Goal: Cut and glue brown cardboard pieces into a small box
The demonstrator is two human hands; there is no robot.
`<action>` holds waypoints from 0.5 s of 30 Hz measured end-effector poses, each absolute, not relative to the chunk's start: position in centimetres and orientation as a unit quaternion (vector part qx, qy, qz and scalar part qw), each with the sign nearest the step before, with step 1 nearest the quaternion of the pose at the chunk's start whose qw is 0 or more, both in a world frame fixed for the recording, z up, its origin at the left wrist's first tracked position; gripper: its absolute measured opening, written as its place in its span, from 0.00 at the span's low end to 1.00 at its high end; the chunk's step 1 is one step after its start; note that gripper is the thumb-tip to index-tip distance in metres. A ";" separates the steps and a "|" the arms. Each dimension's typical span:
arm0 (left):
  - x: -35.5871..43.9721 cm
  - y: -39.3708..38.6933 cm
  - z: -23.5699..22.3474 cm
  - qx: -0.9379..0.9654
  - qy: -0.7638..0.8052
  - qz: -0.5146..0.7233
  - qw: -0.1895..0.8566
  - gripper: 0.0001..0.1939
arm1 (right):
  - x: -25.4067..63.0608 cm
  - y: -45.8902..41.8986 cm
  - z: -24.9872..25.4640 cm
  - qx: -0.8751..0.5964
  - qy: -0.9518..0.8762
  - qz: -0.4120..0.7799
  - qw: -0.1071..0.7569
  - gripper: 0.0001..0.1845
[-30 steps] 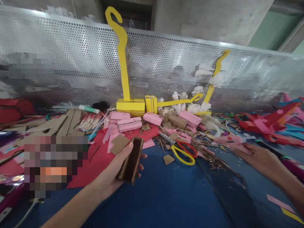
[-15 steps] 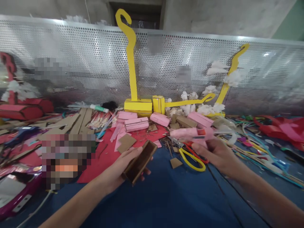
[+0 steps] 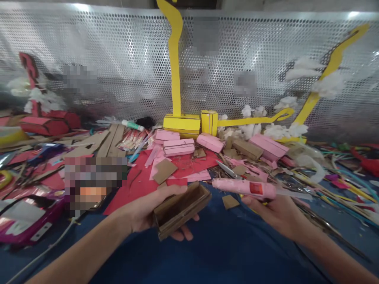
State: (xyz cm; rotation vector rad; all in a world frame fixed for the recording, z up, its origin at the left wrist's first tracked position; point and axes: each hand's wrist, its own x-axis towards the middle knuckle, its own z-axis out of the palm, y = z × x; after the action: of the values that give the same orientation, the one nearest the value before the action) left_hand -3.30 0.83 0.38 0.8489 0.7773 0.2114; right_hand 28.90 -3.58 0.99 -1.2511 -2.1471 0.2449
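My left hand [image 3: 145, 209] grips a small open cardboard box [image 3: 182, 213], thumb along its far side and fingers underneath. The hollow of the box faces up toward me, and I see nothing inside it. In my right hand [image 3: 275, 211] is a pink hot glue gun [image 3: 242, 187], its nozzle end pointing left toward the box but apart from it. A clear glue stick [image 3: 293, 193] sticks out of its back end. A small cardboard square [image 3: 230, 202] lies on the blue table between the hands. Scissors [image 3: 227, 169] lie behind the glue gun, their handles mostly hidden.
Pink paper-covered boxes [image 3: 179, 147] sit on red paper [image 3: 124, 193] behind my hands. Yellow cardboard pieces [image 3: 182, 124] stand against a perforated metal panel [image 3: 133, 67]. A purple case [image 3: 44, 221] lies at left; sticks and straws [image 3: 349, 185] are strewn at right.
The box has turned to lie more level and moved right. The glue gun has come down and now covers the scissor handles. The whole view has shifted slightly left and downward.
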 end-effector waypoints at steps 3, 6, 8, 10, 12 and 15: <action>-3.1 0.6 0.5 0.400 0.374 0.102 0.830 0.37 | 28.9 -3.4 1.2 -0.448 -0.846 0.023 0.289 0.13; -2.9 0.3 0.9 0.402 0.383 0.090 0.827 0.37 | 28.9 -3.2 1.3 -0.436 -0.855 0.003 0.282 0.11; -2.8 0.1 1.1 0.400 0.389 0.087 0.825 0.37 | 28.8 -3.2 1.5 -0.430 -0.860 0.003 0.274 0.09; -2.7 -0.1 1.3 0.400 0.396 0.088 0.822 0.36 | 28.7 -3.2 1.8 -0.425 -0.866 0.007 0.263 0.10; -2.6 -0.2 1.4 0.409 0.402 0.089 0.814 0.36 | 28.6 -3.3 2.1 -0.417 -0.874 0.011 0.248 0.12; -2.6 -0.3 1.4 0.420 0.406 0.089 0.807 0.36 | 28.5 -3.4 2.4 -0.409 -0.883 0.003 0.231 0.14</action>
State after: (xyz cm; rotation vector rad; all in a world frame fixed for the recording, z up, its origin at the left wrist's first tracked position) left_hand -2.62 -0.27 1.36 0.8984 0.8685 0.1901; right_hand 28.51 -3.44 2.43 -1.1241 -2.4285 0.0071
